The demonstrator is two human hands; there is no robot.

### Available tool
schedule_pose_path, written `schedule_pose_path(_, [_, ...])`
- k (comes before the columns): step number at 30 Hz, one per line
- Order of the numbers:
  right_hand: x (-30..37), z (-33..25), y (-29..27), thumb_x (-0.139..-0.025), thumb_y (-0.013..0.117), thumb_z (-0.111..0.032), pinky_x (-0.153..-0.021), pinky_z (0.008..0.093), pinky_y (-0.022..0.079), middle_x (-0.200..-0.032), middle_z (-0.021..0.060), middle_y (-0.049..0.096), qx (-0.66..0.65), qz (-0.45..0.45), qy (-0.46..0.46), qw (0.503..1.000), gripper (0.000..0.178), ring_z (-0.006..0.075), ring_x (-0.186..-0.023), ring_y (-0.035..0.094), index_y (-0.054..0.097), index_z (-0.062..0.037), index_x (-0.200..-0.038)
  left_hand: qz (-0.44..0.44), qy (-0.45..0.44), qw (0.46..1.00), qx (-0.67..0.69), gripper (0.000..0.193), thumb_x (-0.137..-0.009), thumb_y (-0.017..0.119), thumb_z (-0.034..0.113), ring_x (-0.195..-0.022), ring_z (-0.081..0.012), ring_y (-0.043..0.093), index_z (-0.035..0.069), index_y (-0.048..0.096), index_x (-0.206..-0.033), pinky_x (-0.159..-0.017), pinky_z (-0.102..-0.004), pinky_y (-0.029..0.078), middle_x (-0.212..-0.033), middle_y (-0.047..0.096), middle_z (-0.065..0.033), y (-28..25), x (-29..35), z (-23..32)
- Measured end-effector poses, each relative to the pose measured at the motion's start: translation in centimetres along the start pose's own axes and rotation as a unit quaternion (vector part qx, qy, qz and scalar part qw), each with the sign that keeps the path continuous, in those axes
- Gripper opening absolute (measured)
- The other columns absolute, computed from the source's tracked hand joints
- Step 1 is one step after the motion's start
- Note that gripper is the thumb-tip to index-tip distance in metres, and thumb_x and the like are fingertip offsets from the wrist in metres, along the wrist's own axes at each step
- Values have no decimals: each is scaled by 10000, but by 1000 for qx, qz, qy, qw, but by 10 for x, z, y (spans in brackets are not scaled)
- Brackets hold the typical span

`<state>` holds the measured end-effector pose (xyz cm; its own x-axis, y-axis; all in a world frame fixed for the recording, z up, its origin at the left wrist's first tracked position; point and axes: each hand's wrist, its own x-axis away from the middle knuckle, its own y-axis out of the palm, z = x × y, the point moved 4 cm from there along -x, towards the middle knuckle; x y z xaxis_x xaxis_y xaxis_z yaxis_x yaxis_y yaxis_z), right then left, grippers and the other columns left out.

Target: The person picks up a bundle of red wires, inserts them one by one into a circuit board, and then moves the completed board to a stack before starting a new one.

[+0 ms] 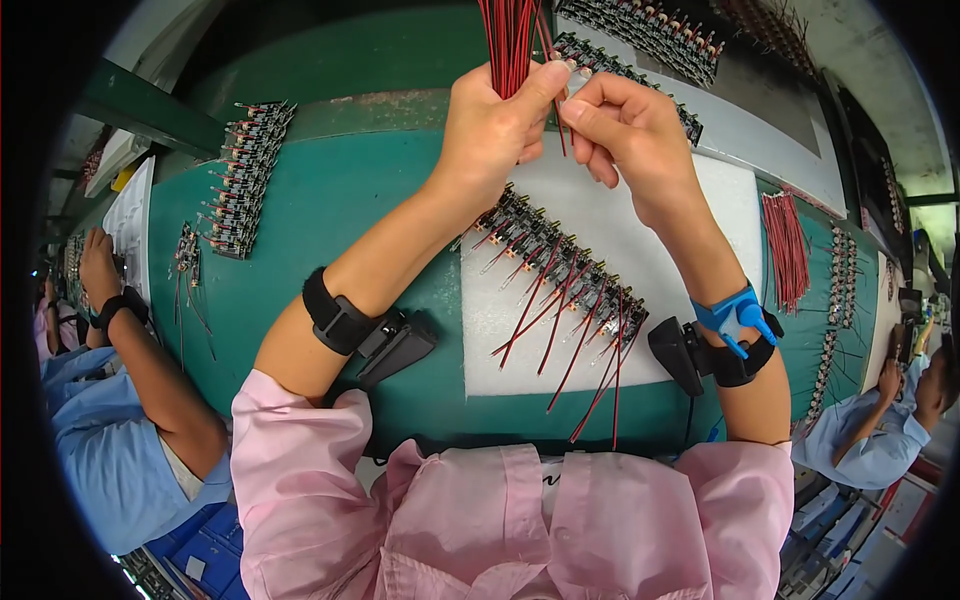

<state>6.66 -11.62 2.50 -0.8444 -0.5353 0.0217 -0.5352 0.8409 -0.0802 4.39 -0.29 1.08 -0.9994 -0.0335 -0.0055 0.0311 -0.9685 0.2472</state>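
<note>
**Grip Inspection**

Tabletop [330,210] spreads below the left fingers [540,90] and right fingers [592,120]; white sheet [500,350] and circuit-board row [562,257] lie to their near side. Left fingers grip the red-black wire bundle [511,40]; right fingers, just beside, appear to pinch a loose wire [562,138]. Advisable: steady the bundle, part wires singly. Bundle's long axis points forward past the left fingers.

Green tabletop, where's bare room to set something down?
Bare: tabletop between left boards and left forearm; white mat between wired boards and the table's red wires, beneath the right forearm. Crowded: mat's middle, table's right end.
</note>
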Motion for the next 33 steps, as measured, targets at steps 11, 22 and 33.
schedule_pose_path(11, [7, -5, -9, -775, 535, -154, -395, 180, 312, -589, 49, 533, -15, 39, 15, 999, 140, 74, -402, 434, 493, -26, -737, -30, -10, 999, 3, 251, -806, 508, 270, -398, -22, 268, 45, 477, -702, -353, -191, 214, -503, 337, 52, -11, 6, 10])
schedule_pose_path(22, [7, -6, -6, -764, 550, -171, -402, 169, 296, -578, 27, 512, 2, 41, -10, 999, 154, 57, -415, 403, 510, -28, -723, -90, 44, 981, -166, 182, -771, 548, 209, -397, -7, 263, 29, 537, -755, -353, -179, 189, -495, 344, 58, -6, 12, 8])
schedule_pose_path(33, [16, -11, -1, -753, 561, -170, -389, 167, 277, -556, 20, 502, 74, 48, -17, 996, 164, 36, -424, 385, 530, -14, -712, -104, 49, 980, -163, 157, -764, 548, 182, -426, -9, 311, 25, 551, -753, -367, -177, 213, -522, 399, 56, -9, 13, 9])
